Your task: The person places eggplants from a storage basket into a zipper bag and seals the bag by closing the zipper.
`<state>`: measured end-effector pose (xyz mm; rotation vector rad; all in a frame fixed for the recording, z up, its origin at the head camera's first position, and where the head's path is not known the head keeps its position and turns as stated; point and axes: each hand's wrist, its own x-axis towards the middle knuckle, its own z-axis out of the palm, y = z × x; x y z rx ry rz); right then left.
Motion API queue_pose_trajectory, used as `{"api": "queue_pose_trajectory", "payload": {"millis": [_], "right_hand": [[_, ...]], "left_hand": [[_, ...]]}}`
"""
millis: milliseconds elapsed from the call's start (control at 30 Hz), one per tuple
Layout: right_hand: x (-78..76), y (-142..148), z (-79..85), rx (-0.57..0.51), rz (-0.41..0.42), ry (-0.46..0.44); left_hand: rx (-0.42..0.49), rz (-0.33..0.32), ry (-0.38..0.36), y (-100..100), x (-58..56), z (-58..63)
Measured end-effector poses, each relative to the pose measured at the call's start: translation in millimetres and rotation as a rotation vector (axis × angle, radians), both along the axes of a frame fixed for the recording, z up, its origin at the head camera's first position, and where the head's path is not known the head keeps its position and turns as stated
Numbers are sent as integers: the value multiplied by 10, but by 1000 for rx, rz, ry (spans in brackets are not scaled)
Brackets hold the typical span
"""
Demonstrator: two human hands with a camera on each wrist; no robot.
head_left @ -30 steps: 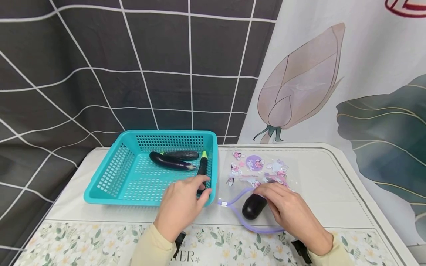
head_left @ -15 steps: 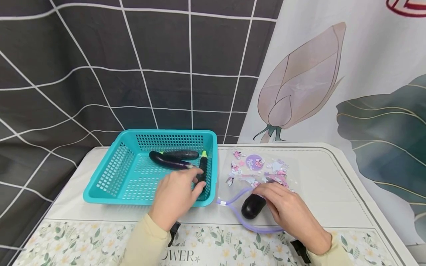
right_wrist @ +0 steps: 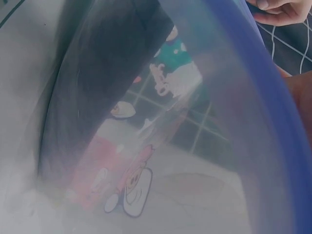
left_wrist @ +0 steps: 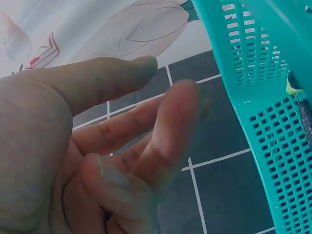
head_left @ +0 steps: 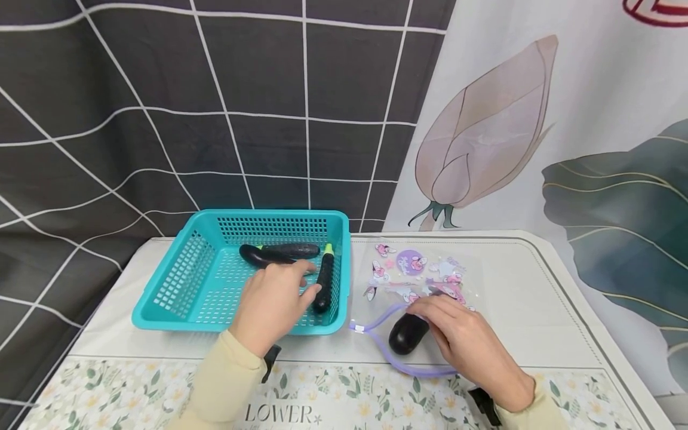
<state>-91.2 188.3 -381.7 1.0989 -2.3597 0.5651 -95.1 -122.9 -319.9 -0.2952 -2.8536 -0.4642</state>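
Observation:
My left hand (head_left: 274, 301) hovers over the right part of the turquoise basket (head_left: 185, 325), fingers bent loosely around nothing; the left wrist view shows a gap between thumb and fingertips. Under it lie a glossy eggplant (head_left: 255, 255), partly covered by the hand, and a dark zucchini (head_left: 323, 286) with a light green end. Another dark zucchini (head_left: 295, 249) rests behind the eggplant. My right hand (head_left: 467, 340) pinches the edge of a clear printed zip bag (head_left: 371, 304). A black eggplant (head_left: 408, 334) shows its rounded end at the bag's open mouth, within the purple zip strip (head_left: 424, 371).
Bag and basket stand side by side on a white table (head_left: 537, 298). A floral cloth (head_left: 344, 391) covers the front. Behind hangs a dark gridded curtain (head_left: 258, 149), with a white flower-printed one (head_left: 484, 119) to its right.
My left hand has moved left, away from the right-hand zucchini, and now overlaps the eggplant. More of that zucchini shows. The right hand stays at the bag.

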Motion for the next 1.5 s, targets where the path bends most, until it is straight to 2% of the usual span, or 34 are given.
{"api": "queue_pose_trajectory", "payload": {"millis": [400,633,900,1100,1500], "right_hand": [[-5,-9,2,1,2,3],[-1,-13,-7,5,-6,1],[-4,-21,-10,6,-6,8],[-2,-18,-12,11,-2,1],[-22,-6,-32,-2,10,4]], "left_hand": [[-83,-13,-103,-12,-94,115],[-144,-41,-84,-9,-169,154],[-196,-39,-122,14,-249,196],[-235,-46,-172,34,-326,188],[-239,-95,-306,34,-505,125]]}}
